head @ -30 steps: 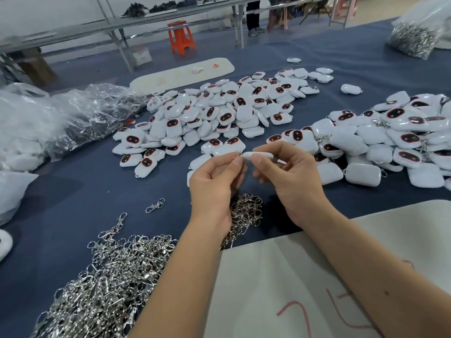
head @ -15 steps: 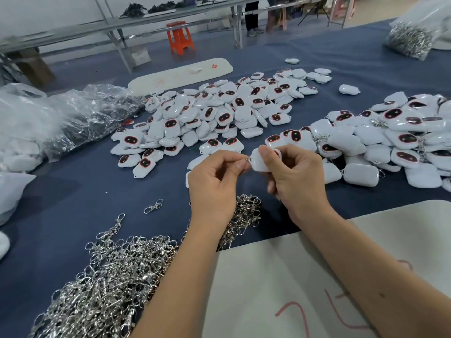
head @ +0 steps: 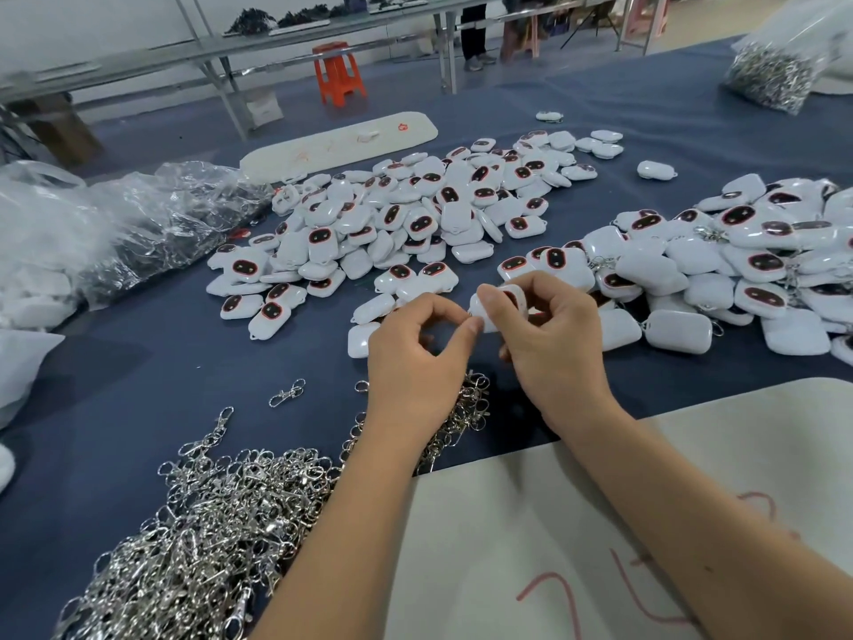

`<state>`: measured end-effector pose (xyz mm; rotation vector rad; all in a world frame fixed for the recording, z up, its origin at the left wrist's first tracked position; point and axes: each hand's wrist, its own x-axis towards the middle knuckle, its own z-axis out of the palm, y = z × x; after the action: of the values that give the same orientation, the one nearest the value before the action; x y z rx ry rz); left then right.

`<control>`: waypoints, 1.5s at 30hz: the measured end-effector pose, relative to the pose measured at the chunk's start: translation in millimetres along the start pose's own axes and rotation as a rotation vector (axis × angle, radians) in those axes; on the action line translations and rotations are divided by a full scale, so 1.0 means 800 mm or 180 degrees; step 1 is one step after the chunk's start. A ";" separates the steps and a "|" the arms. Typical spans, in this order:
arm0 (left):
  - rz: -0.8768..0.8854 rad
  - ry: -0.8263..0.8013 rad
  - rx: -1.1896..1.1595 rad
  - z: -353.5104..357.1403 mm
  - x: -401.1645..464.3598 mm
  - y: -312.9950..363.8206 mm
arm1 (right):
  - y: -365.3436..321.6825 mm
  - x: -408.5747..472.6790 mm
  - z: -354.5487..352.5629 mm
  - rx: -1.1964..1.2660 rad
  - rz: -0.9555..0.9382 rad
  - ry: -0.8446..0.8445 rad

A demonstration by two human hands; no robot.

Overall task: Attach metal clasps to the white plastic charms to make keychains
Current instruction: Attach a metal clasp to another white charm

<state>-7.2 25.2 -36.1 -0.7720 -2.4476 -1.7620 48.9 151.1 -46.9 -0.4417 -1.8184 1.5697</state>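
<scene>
- The right hand (head: 554, 344) pinches one white charm (head: 496, 304) between thumb and curled fingers, holding it up off the desk (head: 138, 376), just nearer the person than the loose heap of charms (head: 415, 219).
- The left hand (head: 415, 358) has its thumb and forefinger brought together right at the charm's near-left edge. It seems to pinch a clasp there, but the metal piece itself is too small and hidden to make out.
- Judged from this, the step in hand is the joining itself: hooking a clasp through the small loop on the held charm.
- The pile of clasps (head: 207, 538) lies on the desk on the near-left side of the held charm, partly under the left forearm. A single clasp (head: 287, 393) lies apart from it, to the left of the left hand.
- To the right of the held charm a second heap (head: 738, 279) spreads out. Several pieces there show metal fittings, so it is probably the finished keychains.
- The next move likely calls for fine alignment: the clasp's opening has to meet the tiny loop, with the right hand keeping the charm steady and turned so the loop faces left.
- Once it is joined, the piece would probably go to the right-hand heap, and a fresh charm and clasp would be needed.
- A pale board (head: 577, 524) with red marks lies under the right forearm, nearer the person than the held charm.
</scene>
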 end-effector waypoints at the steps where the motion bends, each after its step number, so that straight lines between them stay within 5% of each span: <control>1: 0.0018 0.0045 0.0113 -0.002 0.000 0.000 | 0.000 -0.001 0.001 -0.0035 -0.0144 -0.0026; 13: 0.0227 -0.0018 0.0352 -0.021 0.006 -0.008 | -0.006 -0.005 0.003 -0.0639 -0.0951 -0.0299; 18: -0.0022 -0.0308 0.0209 -0.021 0.006 -0.006 | -0.004 -0.003 0.002 -0.0528 -0.0796 -0.0293; 41: 0.0237 0.0144 0.0193 -0.015 0.006 -0.005 | 0.000 0.002 0.003 0.0158 0.0173 -0.0424; 45: 0.0001 -0.0208 0.0342 -0.011 0.005 -0.007 | 0.005 0.002 0.003 -0.0151 -0.0121 -0.0205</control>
<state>-15.6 17.3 -36.4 -0.8323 -2.5587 -1.6144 45.2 151.5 -50.4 -0.3800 -1.9051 1.5337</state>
